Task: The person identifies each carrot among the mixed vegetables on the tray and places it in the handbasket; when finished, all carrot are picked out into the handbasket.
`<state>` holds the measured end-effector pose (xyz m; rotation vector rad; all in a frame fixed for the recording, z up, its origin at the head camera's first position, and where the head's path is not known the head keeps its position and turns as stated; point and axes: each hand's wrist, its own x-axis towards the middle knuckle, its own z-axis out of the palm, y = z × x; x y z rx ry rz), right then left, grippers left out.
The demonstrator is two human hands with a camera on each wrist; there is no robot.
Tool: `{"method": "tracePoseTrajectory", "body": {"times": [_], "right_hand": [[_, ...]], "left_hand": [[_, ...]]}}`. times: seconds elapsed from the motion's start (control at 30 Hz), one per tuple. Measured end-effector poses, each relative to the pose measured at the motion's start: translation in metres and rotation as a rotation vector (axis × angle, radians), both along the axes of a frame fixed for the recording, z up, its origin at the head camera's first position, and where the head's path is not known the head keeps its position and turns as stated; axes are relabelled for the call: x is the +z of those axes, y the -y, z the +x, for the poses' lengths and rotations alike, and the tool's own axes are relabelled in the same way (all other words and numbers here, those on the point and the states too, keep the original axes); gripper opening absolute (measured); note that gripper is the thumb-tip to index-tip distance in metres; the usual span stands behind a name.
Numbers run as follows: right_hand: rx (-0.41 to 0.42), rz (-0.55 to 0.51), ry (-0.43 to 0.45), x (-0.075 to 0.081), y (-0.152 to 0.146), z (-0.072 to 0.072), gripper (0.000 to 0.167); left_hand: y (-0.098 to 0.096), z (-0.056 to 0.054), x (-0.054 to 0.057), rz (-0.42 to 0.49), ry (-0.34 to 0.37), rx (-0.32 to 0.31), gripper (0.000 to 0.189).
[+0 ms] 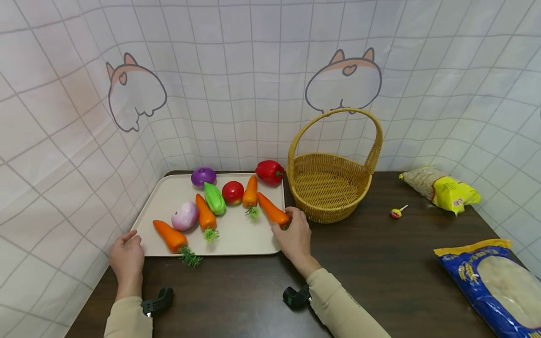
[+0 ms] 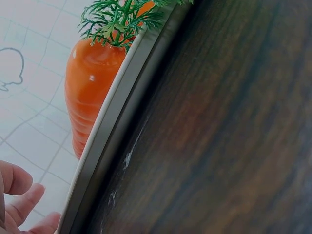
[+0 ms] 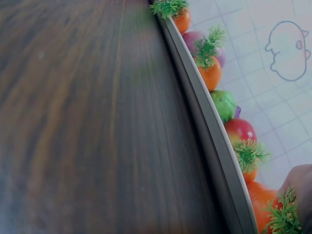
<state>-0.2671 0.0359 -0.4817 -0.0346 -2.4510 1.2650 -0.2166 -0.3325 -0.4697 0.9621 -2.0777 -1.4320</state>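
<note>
A pale tray (image 1: 243,239) lies on the dark table, bearing toy vegetables. In the head view my right hand (image 1: 297,237) pinches the leafy end of the rightmost carrot (image 1: 270,210), thumb and fingers on either side of it; the tip points to the back left. The right wrist view shows this carrot's green top (image 3: 286,217) beside the hand. My left hand (image 1: 128,256) is at the tray's front left corner, fingers loosely bent and holding nothing. Nearest to it lies another carrot (image 1: 170,236), its leaves hanging over the tray's front edge.
Two more carrots, a pale purple onion (image 1: 185,216), a purple vegetable (image 1: 204,177), a green one (image 1: 214,198), a red round one (image 1: 233,192) and a red bell pepper (image 1: 269,172) share the tray. Rightward stand a wicker basket (image 1: 329,213), a lollipop (image 1: 396,213) and two bags.
</note>
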Motion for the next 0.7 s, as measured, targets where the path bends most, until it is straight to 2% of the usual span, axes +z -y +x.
{"method": "tracePoseTrajectory", "body": {"times": [0.1, 0.33, 0.53, 0.7], "right_hand": [[-0.013, -0.022, -0.077, 0.001, 0.000, 0.001, 0.041], [0.000, -0.093, -0.334, 0.008, 0.002, 0.003, 0.035], [0.103, -0.129, -0.511, 0.023, -0.011, -0.001, 0.038], [0.207, -0.196, -0.559, 0.051, -0.043, -0.007, 0.038]], "left_hand": [[0.001, 0.000, 0.000, -0.001, 0.001, -0.002, 0.048], [0.001, 0.002, 0.000, 0.005, 0.004, 0.000, 0.048], [0.001, 0.004, 0.000, 0.013, -0.004, 0.006, 0.047], [0.000, 0.002, 0.002, 0.018, -0.010, -0.003, 0.048]]}}
